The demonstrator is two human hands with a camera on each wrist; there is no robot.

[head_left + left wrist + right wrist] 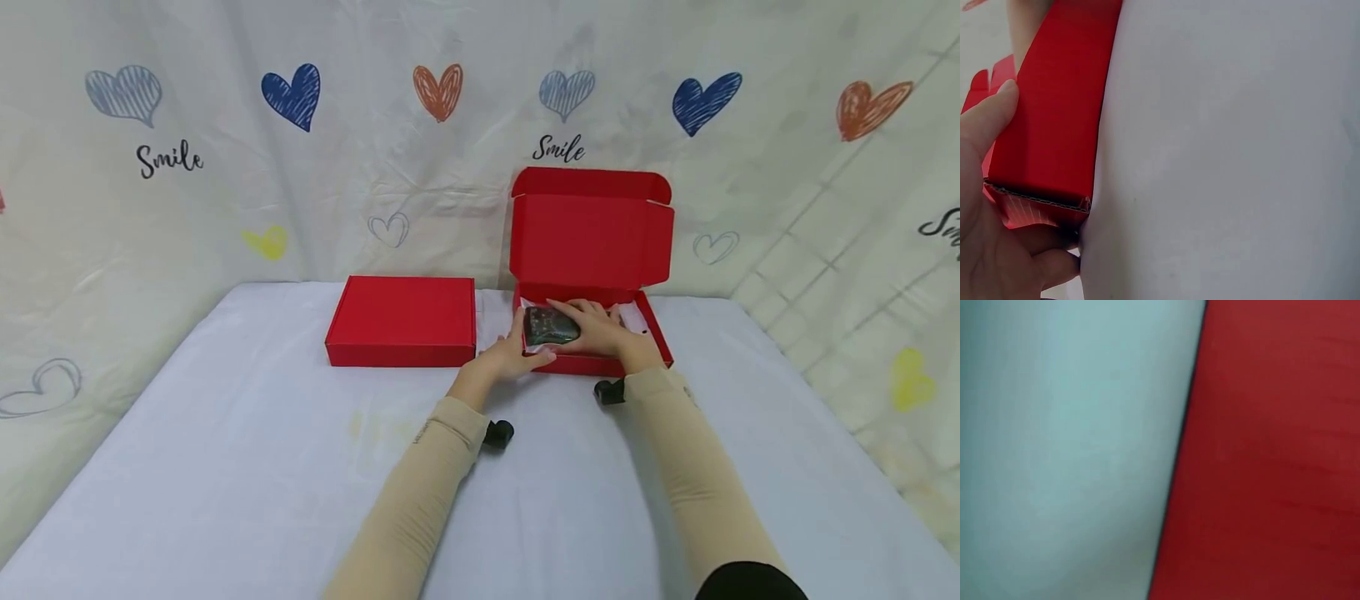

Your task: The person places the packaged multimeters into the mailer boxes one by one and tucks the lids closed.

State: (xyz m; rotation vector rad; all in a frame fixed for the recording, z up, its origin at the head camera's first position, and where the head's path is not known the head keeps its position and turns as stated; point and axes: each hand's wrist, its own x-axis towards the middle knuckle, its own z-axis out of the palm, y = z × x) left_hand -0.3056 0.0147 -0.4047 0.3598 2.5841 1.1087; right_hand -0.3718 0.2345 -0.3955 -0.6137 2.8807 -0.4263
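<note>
While the left hand (504, 357) grips the near left corner of an open red box (588, 366), its thumb (991, 115) against the front wall and its fingers bent round the side, the right hand (602, 332) holds the right end of a dark, wrapped package (546, 327), thumb and fingers parted by the package's thickness. That package sits at the left part of the box's mouth; whether it touches the bottom cannot be told. At the table's (225, 467) far edge, right of its middle, the box stands with its lid (588, 237) raised; just left, along the same edge, lies a closed red box (405, 312).
</note>
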